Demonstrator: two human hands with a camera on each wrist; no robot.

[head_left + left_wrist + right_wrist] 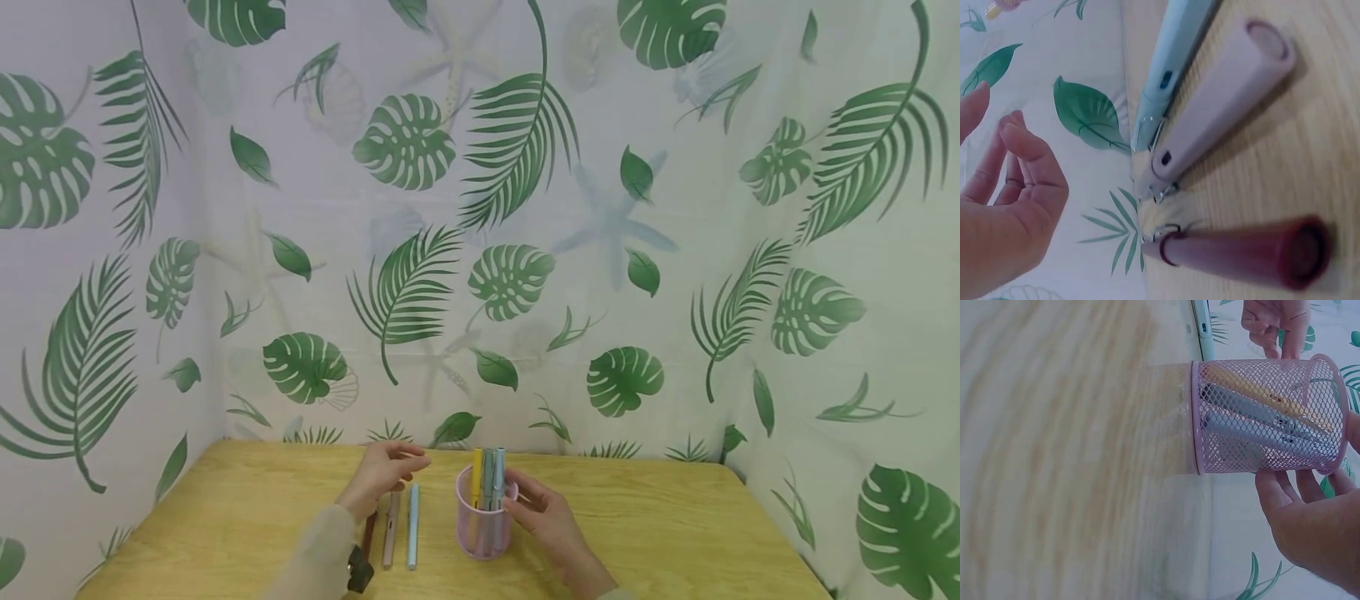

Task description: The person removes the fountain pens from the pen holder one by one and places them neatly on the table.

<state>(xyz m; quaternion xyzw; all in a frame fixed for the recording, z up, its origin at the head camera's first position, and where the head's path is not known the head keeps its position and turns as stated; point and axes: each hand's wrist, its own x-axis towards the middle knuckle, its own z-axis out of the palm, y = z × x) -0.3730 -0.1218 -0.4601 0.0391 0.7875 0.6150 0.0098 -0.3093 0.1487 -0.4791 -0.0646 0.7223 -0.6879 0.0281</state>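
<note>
On the wood-grain table, my right hand gripped the pink mesh cup from its right side, fingers curved against the wall and thumb near the rim, presumably to keep it from tipping while leaving its mouth clear. The cup stood upright, with a yellow pen, a grey-green pen and a pale blue pen inside, propped by the mesh. My left hand, empty, fingers loosely bent, hung near the far ends of a light blue pen, a pale pink pen and a dark red pen. Those three lay flat, side by side left of the cup, a layout that likely made each easy to single out.
</note>
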